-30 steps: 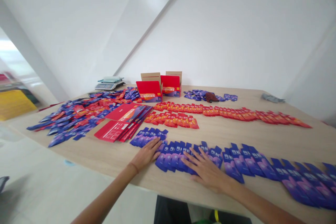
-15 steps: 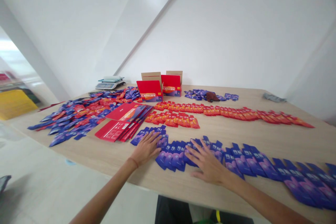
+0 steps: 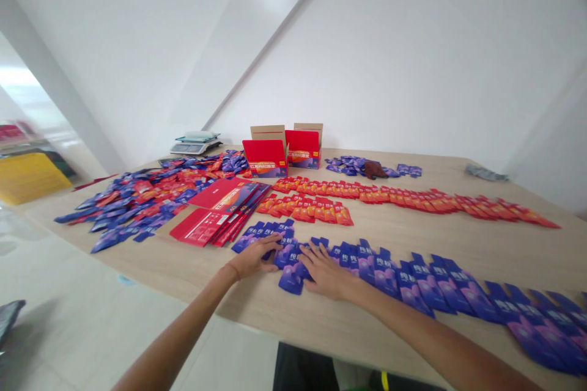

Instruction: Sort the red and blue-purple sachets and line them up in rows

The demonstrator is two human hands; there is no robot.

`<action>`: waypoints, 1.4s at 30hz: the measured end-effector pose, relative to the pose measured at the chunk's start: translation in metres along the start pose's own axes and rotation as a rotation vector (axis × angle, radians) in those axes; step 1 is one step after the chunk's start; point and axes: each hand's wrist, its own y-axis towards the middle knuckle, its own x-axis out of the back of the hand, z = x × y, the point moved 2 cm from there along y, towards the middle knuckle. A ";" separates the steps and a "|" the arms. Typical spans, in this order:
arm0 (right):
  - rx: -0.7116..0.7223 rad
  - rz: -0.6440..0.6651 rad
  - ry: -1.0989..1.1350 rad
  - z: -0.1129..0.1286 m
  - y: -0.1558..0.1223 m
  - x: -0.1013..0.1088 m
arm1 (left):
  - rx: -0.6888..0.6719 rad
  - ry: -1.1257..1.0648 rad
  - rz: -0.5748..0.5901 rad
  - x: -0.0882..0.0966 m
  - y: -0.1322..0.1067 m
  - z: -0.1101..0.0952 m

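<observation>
Blue-purple sachets (image 3: 386, 272) lie overlapped in a long row along the near side of the table. My left hand (image 3: 255, 255) rests at the row's left end, fingers bent over a few sachets and thumb apart beneath. Just to its right, my right hand (image 3: 326, 273) lies over the sachets with its fingers spread, palm down. Neither hand has a sachet lifted off the table. Under and between the two hands, parts of several sachets are hidden. Beyond them lies a short row of red-orange sachets (image 3: 306, 209), with a longer red row (image 3: 413, 200) behind it.
Flattened red cartons (image 3: 208, 220) lie left of my hands, beside a mixed heap of red and blue sachets (image 3: 147, 195). Two open red boxes (image 3: 265, 159) stand at the back. A scale (image 3: 195, 145), a brown cloth (image 3: 375, 170) and a grey cloth (image 3: 486, 172) lie farther off.
My right hand has slid left along the blue sachets, closer to my left hand. The left hand's fingers have bent more. The view has shifted slightly.
</observation>
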 end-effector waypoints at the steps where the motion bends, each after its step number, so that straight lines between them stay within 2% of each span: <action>1: -0.011 0.028 -0.001 -0.002 0.002 0.006 | -0.009 -0.005 -0.006 0.000 0.000 0.000; 4: -0.002 0.087 0.015 0.000 0.004 0.015 | -0.035 -0.014 -0.025 0.001 -0.002 -0.004; 7: 0.068 0.069 0.025 0.013 0.004 0.008 | -0.032 0.001 -0.073 0.008 -0.010 0.000; 10: 0.056 0.017 0.020 0.024 0.004 -0.004 | 0.096 0.096 -0.153 0.019 -0.025 0.020; 13: -0.026 -0.043 0.004 0.026 0.008 -0.009 | 0.218 0.093 -0.109 0.023 -0.042 0.047; 15: -0.079 -0.060 0.003 0.023 0.014 -0.007 | 0.220 0.045 -0.060 0.021 -0.050 0.059; 18: -0.122 -0.030 0.045 0.017 0.026 -0.002 | 0.216 0.013 -0.071 0.014 -0.054 0.067; 22: -0.187 -0.004 0.096 0.008 0.042 0.004 | 0.222 -0.016 -0.113 0.010 -0.048 0.072; 26: -0.222 -0.023 0.102 0.004 0.048 0.006 | 0.187 -0.040 -0.108 0.014 -0.037 0.073; 34: -0.124 -0.073 0.096 0.014 0.046 0.001 | 0.078 0.023 -0.026 0.012 -0.016 0.066; 39: -0.069 -0.117 0.119 0.016 0.042 0.000 | 0.052 0.052 -0.066 0.013 -0.011 0.069; 42: -0.081 -0.140 0.045 0.009 0.031 0.006 | 0.042 0.070 -0.095 0.018 -0.013 0.053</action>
